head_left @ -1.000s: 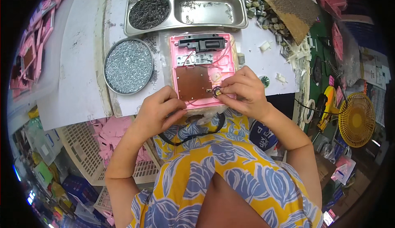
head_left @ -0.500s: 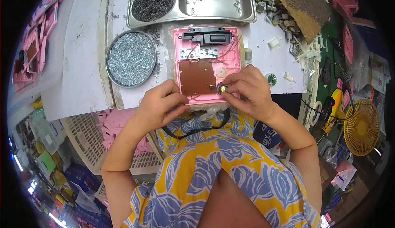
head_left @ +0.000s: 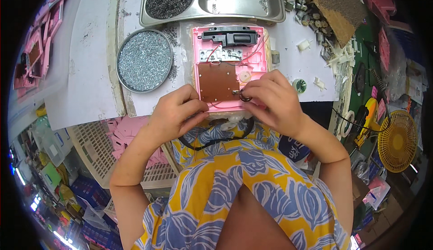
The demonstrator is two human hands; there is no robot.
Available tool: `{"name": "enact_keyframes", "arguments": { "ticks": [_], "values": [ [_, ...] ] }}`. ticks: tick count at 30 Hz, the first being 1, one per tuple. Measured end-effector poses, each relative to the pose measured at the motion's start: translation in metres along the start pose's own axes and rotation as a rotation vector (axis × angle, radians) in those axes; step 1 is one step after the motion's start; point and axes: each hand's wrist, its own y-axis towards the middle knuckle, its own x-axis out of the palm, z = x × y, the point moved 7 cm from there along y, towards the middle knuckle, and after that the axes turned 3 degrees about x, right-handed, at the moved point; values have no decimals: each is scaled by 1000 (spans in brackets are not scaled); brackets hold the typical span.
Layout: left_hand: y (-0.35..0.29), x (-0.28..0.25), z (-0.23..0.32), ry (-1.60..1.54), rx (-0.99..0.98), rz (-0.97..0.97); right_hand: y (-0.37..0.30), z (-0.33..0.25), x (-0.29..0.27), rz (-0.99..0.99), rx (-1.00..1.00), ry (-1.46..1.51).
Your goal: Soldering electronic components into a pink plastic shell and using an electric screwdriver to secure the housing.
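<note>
A pink plastic casing [head_left: 258, 62] lies open in front of me, with a brown circuit board [head_left: 219, 81], a black plastic mechanism [head_left: 234, 38], a metal strip [head_left: 218, 55], a pale round wheel [head_left: 245, 76] and thin wires inside. At its near left corner, my left hand [head_left: 180, 111] is closed, fingertips gripping the edge. My right hand [head_left: 276, 100] pinches a small round dark part [head_left: 244, 96] beside the board's near right corner. Its fingers partly cover that part, so its exact kind is unclear.
A round tray of small silvery screws [head_left: 144, 60] stands left. Behind is a metal tray [head_left: 212, 17] with springs. Small motors [head_left: 311, 22], cardboard [head_left: 338, 6], white plastic pieces [head_left: 304, 45] and a green-topped roll [head_left: 299, 86] lie right. A yellow fan [head_left: 397, 141] stands far right; a crate [head_left: 97, 157] sits lower left.
The small round part has tilted in my right fingers: its bright yellowish face showed before, and now mostly a dark rim shows. My left hand stays at the casing's corner. The view has shifted slightly.
</note>
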Motion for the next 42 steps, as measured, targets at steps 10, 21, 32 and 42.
{"name": "enact_keyframes", "arguments": {
  "ticks": [10, 21, 32, 42],
  "values": [
    [55, -40, 16, 86, 99, 10, -3, 125, -77, -105, 311, -464],
    [259, -2, -43, 628, 492, -103, -3, 114, -115, 169, 581, 210],
    [103, -32, 31, -278, -109, 101, -33, 36, -63, 211, 557, 741],
    [48, 14, 25, -876, -457, 99, 6, -2, -42, 53, 107, 391]
  ]
}}
